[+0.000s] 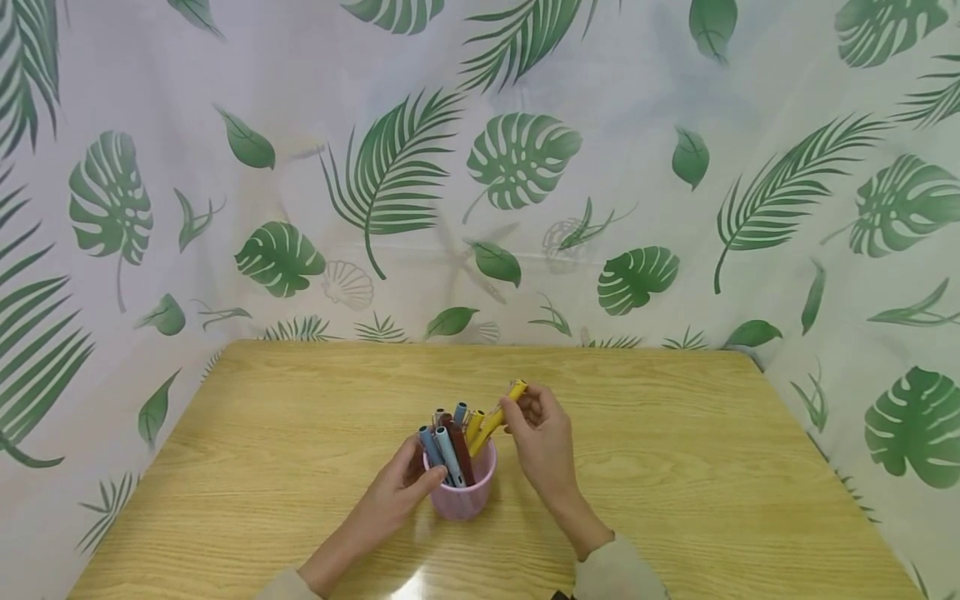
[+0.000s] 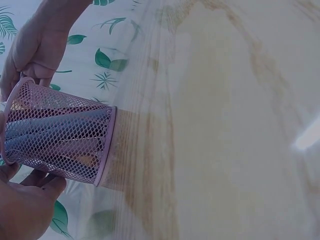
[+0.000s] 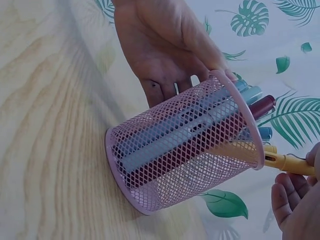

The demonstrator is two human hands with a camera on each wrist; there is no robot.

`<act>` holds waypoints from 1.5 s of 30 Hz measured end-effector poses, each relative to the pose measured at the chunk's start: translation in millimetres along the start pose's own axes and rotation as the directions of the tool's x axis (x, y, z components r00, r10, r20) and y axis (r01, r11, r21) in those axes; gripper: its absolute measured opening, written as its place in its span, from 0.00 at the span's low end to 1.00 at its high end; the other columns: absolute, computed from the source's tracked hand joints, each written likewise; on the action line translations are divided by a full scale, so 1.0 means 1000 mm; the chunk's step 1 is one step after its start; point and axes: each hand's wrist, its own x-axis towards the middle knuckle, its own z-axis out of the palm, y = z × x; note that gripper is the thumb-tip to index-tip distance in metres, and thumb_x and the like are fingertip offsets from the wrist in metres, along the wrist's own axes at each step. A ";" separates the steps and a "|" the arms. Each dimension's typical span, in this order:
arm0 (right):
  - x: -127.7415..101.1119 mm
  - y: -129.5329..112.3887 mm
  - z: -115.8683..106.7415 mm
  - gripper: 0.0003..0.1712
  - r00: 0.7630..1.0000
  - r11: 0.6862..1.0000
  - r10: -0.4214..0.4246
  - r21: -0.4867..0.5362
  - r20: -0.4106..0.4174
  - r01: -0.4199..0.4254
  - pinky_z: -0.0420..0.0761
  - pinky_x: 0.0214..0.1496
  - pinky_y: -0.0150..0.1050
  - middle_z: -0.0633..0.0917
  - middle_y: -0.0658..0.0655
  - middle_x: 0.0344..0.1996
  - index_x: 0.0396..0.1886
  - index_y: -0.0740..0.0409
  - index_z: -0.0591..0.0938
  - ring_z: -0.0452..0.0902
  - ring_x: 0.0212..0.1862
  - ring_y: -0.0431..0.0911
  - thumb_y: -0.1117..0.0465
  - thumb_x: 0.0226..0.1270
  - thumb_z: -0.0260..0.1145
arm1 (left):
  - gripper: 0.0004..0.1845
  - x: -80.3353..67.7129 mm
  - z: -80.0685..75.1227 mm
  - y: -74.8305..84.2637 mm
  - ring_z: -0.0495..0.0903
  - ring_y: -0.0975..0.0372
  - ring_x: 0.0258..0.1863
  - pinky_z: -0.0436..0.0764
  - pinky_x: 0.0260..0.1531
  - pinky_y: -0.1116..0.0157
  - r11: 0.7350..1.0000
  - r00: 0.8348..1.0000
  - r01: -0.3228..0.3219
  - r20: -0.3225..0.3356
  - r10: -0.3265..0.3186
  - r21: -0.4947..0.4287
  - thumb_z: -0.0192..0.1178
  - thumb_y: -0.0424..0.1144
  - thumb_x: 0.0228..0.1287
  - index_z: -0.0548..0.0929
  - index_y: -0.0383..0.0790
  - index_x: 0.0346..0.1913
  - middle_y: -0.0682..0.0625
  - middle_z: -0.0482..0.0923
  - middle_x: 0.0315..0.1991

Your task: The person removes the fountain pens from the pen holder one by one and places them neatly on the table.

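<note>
A pink mesh pen cup [image 1: 459, 502] stands upright on the table, with several pens in it. My left hand [image 1: 393, 492] holds the cup by its upper left side, thumb at the rim and fingers round the side. Between the thumb and fingers of my right hand [image 1: 546, 446] is the upper end of a yellow pen [image 1: 491, 423]. This pen leans right over the rim, its lower end inside the cup. Blue pens [image 3: 266, 133], a light blue pen [image 1: 451, 457] and a dark red pen [image 3: 262, 106] stick out beside another yellow pen [image 1: 474, 425].
The wood-grain table [image 1: 712, 467] reaches back to a white curtain [image 1: 420, 300] printed with green leaves, which also hangs at both sides. A bright light reflection [image 1: 411, 586] lies near the front edge.
</note>
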 end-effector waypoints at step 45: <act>0.038 -0.025 -0.092 0.15 0.975 0.998 0.056 0.042 -0.214 -0.048 0.88 0.42 0.31 0.87 0.56 0.35 0.49 0.68 0.79 0.84 0.35 0.45 0.58 0.80 0.63 | 0.32 0.000 -0.001 -0.001 0.64 0.40 0.74 0.66 0.73 0.48 1.000 1.000 -0.008 0.012 0.008 -0.008 0.55 0.40 0.82 0.57 0.33 0.79 0.31 0.65 0.73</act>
